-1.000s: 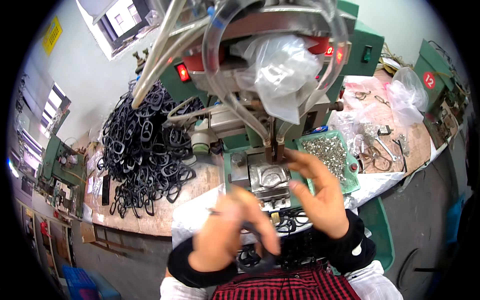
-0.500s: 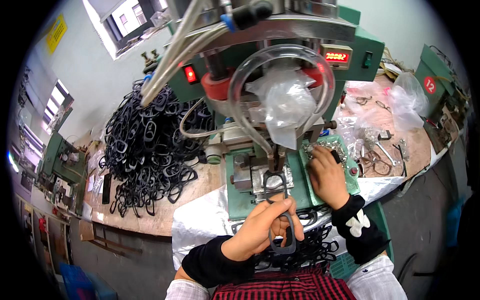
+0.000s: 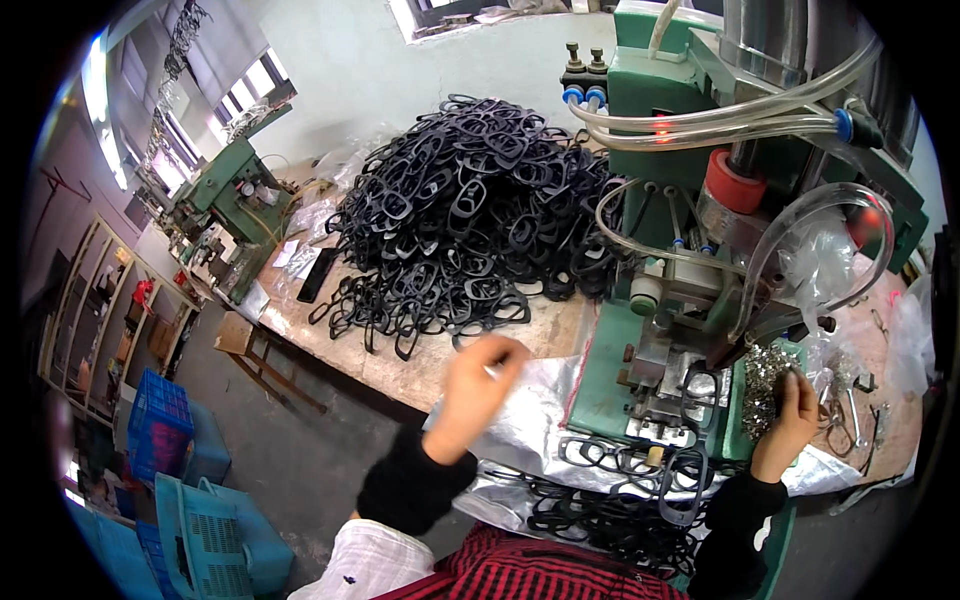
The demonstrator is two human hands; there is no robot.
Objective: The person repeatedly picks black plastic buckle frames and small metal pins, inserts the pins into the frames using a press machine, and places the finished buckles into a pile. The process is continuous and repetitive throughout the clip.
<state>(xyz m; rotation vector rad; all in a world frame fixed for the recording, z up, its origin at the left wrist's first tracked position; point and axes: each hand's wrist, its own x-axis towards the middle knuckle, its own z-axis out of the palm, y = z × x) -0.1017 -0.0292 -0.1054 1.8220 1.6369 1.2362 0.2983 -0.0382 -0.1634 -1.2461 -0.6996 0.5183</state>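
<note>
Head view: left hand (image 3: 475,392), centre, and right hand (image 3: 788,432), at metal pieces (image 3: 761,392), right, are being held with fingers curled, contents unclear; lower right, the overhanging black frame (image 3: 686,451) is being exposed to dislodging by the right sleeve (image 3: 735,535).

From afar, I could read no lettering or numbers, even on the green machine (image 3: 652,85) at upper right.
</note>
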